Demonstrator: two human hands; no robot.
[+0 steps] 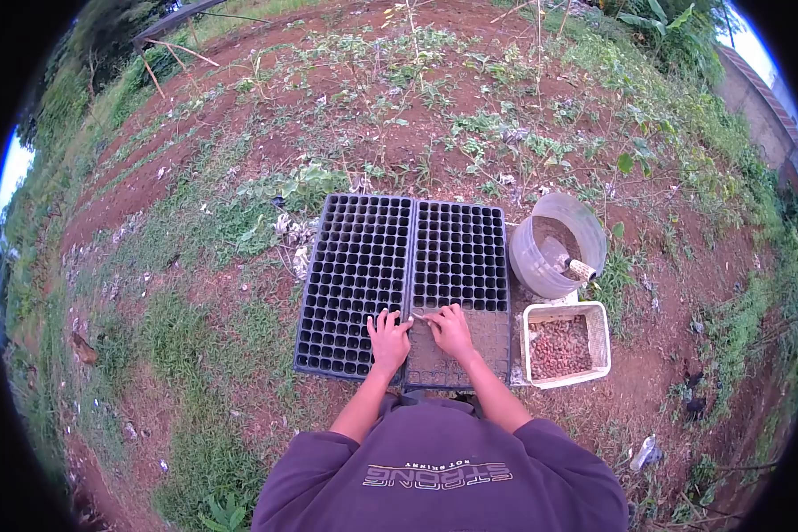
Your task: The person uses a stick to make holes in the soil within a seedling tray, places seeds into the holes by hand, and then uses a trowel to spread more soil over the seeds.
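Observation:
Two black seedling trays lie side by side in front of me. The left seedling tray (359, 257) has dark, unfilled cells. In the right seedling tray (459, 257), the far cells are dark, while soil (486, 341) covers the near part. My left hand (388, 339) rests on the left tray by its inner edge, fingers spread, thumb pointing toward the right tray. Over the soil, my right hand (452, 332) is closed in a pinch on a small thin stick (418, 316), whose pale tip points at my left thumb. Its exact kind is too small to tell.
Right of the trays stands a clear plastic bucket (521, 253) with soil and a light-handled scoop (580, 269). Nearer me is a white rectangular tub (605, 346) holding reddish-brown seeds or pellets (559, 348). Weedy ground surrounds everything; a wall (754, 106) rises far right.

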